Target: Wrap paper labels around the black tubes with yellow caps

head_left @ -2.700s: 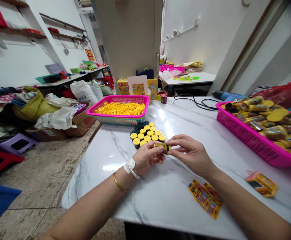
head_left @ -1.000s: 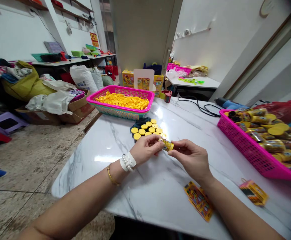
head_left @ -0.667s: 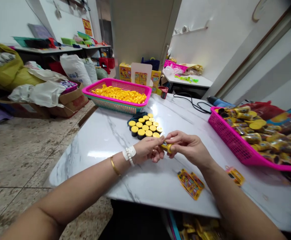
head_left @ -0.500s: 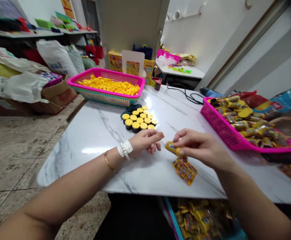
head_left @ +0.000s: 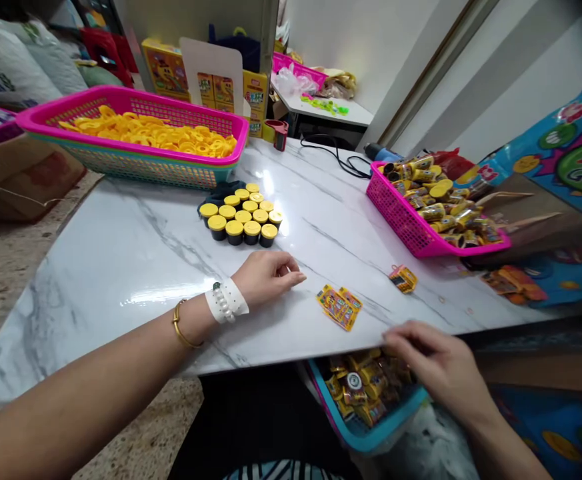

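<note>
Marble-patterned worktop [head_left: 135, 267] with both hands released. The left hand [head_left: 268, 277], fingers loosely curled, lies at the near side of the yellow-lidded black tubs [head_left: 243, 217], apart from them. The right hand [head_left: 433, 357], fingers bent, is at the near edge, by a blue basket [head_left: 365, 440] of yellow-wrapped pieces [head_left: 363, 387] below worktop level. Between the hands: overlapping printed cards [head_left: 339, 308]. Farther right: a small printed box [head_left: 403, 279] and a pink basket [head_left: 403, 230] of yellow tubes [head_left: 433, 212].
</note>
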